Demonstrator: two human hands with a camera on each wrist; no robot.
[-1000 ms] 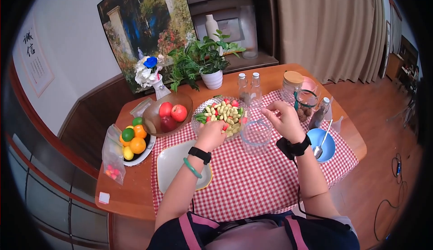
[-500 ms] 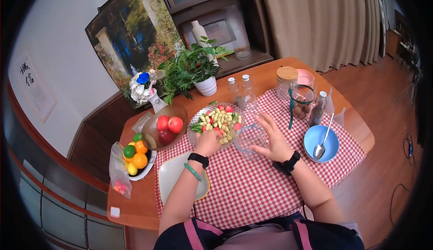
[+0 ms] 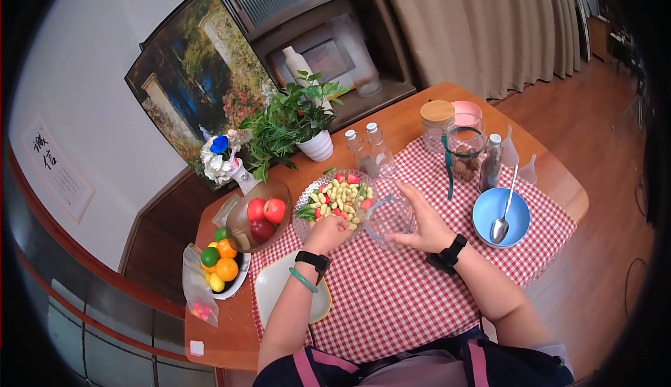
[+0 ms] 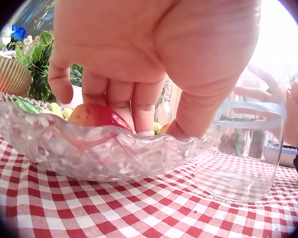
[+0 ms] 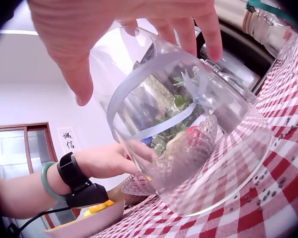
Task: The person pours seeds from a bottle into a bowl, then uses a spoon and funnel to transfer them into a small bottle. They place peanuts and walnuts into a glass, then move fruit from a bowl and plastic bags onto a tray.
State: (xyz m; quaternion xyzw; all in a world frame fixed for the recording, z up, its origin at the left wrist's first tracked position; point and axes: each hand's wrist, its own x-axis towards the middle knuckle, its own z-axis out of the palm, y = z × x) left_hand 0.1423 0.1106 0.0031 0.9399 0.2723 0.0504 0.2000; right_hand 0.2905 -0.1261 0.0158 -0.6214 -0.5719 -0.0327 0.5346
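One upright jar (image 3: pixel 388 221) is set right of peanuts (image 3: pixel 342 195), nearer the spread, released right grip (image 3: pixel 429 225); left grip (image 3: pixel 328 235) is placed at their near edge; hold cannot be told.

it looked like a home: a colourful garden painting (image 3: pixel 192 83) showed beyond the left hand (image 3: pixel 328 235), long beige fabric curtains (image 3: pixel 482 31) beyond the right hand (image 3: pixel 425 225).
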